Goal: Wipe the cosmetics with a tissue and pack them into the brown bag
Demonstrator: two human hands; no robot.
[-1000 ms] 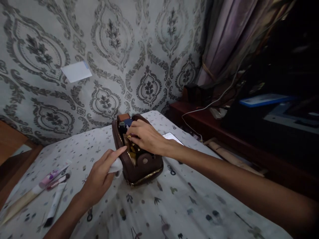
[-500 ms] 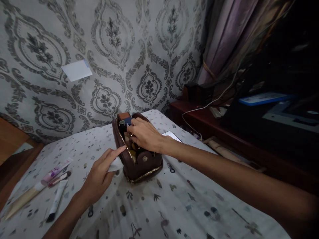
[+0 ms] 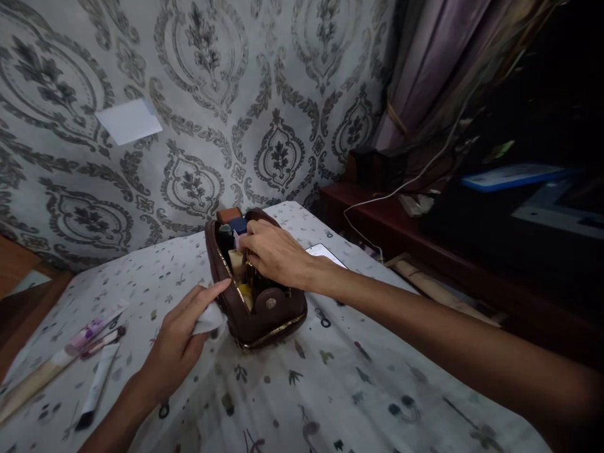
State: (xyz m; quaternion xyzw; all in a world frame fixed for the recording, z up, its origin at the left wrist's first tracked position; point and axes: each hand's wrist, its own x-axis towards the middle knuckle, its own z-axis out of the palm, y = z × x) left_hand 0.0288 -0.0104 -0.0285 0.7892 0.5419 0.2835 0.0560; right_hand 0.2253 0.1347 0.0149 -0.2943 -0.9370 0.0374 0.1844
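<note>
The brown bag (image 3: 278, 321) is placed on the printed sheet (image 3: 283, 402), and its top is unzipped. The right hand (image 3: 278, 255) is lowered into the opening of the bag from its right side; the fingers of this grip are bent, but what is held by them cannot be told, because it is hidden. At the left side of the bag, a white cloth (image 3: 207, 319) is kept in the closed grip of the left hand (image 3: 174, 336), while the zip edge is touched by its index finger. Inside the bag, a blue item (image 3: 237, 224), a beige item (image 3: 236, 261) and a yellow item (image 3: 245, 294) are seen. To the right of the bag, a phone (image 3: 325, 253) is partly covered by the right forearm. Well to the left of the bag, a black-capped tube (image 3: 98, 384) and a pink tube (image 3: 89, 333) are laid.
</note>
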